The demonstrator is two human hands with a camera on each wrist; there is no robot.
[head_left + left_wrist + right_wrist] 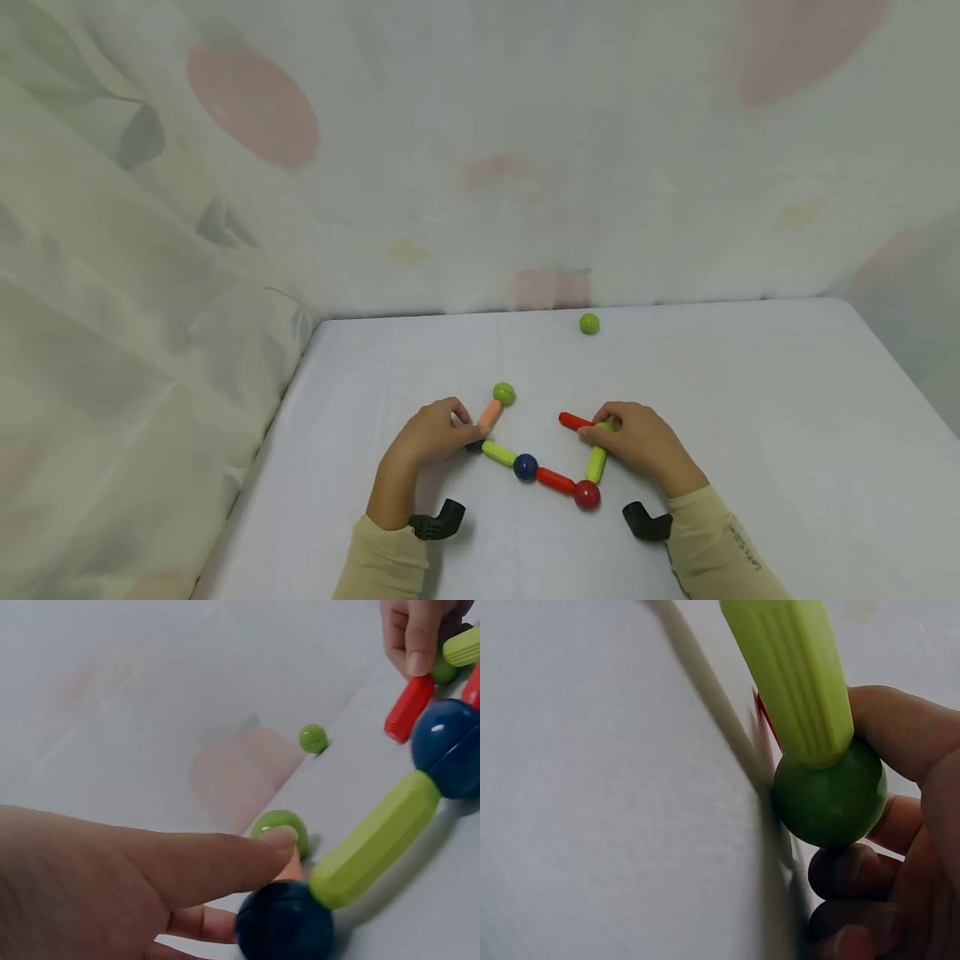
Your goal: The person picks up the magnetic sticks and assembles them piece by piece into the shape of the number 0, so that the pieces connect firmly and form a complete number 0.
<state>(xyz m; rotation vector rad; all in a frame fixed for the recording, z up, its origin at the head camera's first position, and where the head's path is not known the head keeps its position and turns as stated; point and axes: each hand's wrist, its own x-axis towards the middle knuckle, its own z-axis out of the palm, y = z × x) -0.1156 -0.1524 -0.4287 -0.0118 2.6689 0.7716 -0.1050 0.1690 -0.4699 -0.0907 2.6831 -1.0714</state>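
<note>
A bent chain of rods and balls lies on the white table. At its left end, my left hand (433,431) pinches an orange rod (491,413) near a dark blue ball (285,922); the thumb hides part of the rod. A green ball (504,393) caps the rod's far end. At the right end, my right hand (641,437) grips another green ball (830,795), from which a red rod (574,421) points left. A yellow-green rod (596,464) joins that ball to a red ball (587,495).
Between the hands, the chain runs through a yellow-green rod (498,453), a blue ball (526,467) and a red rod (556,481). A loose green ball (589,323) sits by the table's back edge. Patterned cloth (480,167) hangs behind the table.
</note>
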